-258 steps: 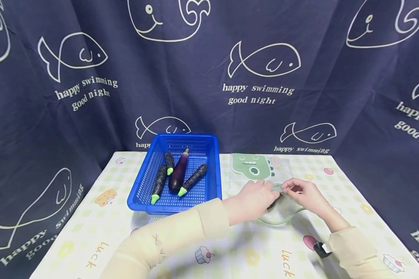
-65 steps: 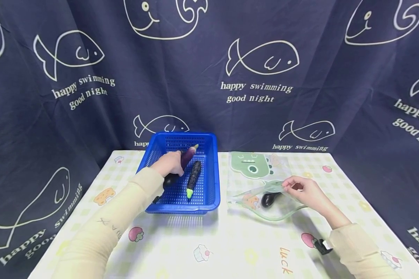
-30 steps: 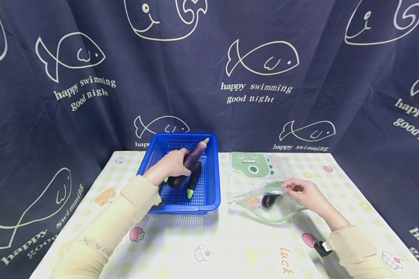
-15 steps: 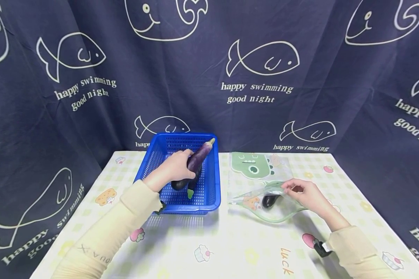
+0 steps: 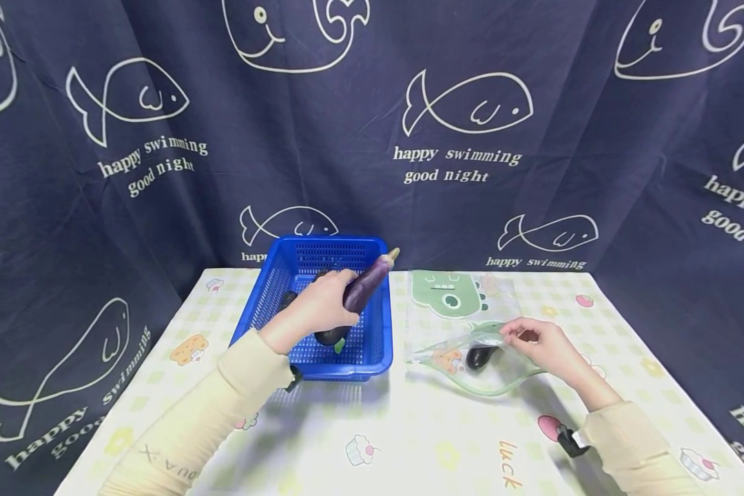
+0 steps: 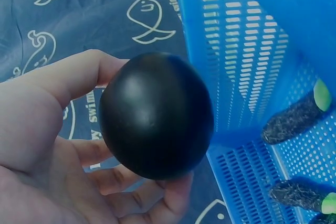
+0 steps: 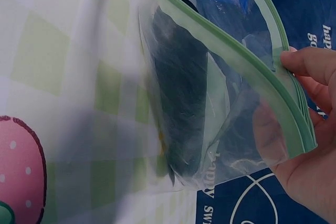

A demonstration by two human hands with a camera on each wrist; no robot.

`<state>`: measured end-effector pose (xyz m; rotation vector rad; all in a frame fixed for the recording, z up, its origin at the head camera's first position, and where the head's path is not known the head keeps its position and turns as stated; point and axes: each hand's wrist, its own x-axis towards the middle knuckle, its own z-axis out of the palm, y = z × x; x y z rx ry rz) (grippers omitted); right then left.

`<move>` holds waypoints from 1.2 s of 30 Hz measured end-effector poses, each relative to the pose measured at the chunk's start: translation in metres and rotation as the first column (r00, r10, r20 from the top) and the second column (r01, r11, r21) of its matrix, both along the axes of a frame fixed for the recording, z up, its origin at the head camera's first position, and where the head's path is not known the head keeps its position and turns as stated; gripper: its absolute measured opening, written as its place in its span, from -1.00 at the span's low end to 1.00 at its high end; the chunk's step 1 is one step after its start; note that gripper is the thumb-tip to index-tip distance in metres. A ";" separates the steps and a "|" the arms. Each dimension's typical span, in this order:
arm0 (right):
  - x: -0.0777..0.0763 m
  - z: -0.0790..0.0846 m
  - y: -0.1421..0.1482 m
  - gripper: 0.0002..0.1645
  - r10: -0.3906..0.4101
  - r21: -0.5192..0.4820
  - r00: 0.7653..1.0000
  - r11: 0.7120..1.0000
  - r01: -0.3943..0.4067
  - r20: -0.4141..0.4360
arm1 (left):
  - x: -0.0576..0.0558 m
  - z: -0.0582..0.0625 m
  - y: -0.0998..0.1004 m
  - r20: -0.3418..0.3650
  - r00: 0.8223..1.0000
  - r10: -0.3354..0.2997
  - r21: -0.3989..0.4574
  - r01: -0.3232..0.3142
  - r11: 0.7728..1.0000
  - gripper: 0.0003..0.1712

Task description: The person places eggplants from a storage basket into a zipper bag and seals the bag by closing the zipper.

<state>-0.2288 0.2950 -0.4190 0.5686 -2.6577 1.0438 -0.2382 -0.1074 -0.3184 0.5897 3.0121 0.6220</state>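
My left hand grips a long purple eggplant over the right side of the blue basket. The eggplant tilts, stem end up and to the right; its round dark end faces the left wrist camera, with thumb and fingers around it. On the right, my right hand pinches the green zip edge of a clear zip bag, keeping its mouth apart. Inside the bag lies a dark, glossy eggplant, partly hidden by the plastic.
Several dark, bumpy vegetables with light green ends, such as this one, lie in the basket, partly covered by my left hand in the head view. A checked cloth covers the table; a dark blue curtain hangs behind it.
My left hand has gone from the bag to the basket, taken hold of the eggplant there, and lifted it rightward. The right hand has stayed at the bag's edge.
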 end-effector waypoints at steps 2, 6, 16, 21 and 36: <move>0.000 0.000 0.000 -0.88 0.000 0.001 1.000 1.000 0.000 0.001 | 0.003 0.001 0.003 -0.008 1.000 -0.007 -0.002 0.007 1.000 -0.16; 0.001 0.001 -0.001 -0.88 0.005 -0.002 1.000 1.000 -0.005 0.005 | 0.008 0.003 0.007 -0.031 0.999 -0.017 -0.012 0.016 1.000 -0.18; 0.001 0.002 0.000 -0.87 0.004 -0.004 1.000 1.000 -0.004 0.022 | 0.021 0.007 0.018 -0.068 0.996 -0.053 -0.014 0.052 0.999 -0.22; 0.004 0.007 -0.005 -0.86 -0.004 0.014 1.000 1.000 0.004 0.020 | 0.026 0.008 0.024 -0.061 0.995 -0.081 -0.007 0.080 0.997 -0.21; 0.006 0.014 -0.008 -0.87 0.004 0.018 1.000 1.000 -0.004 0.016 | 0.046 0.002 0.043 -0.054 0.983 -0.178 -0.041 0.176 0.984 -0.23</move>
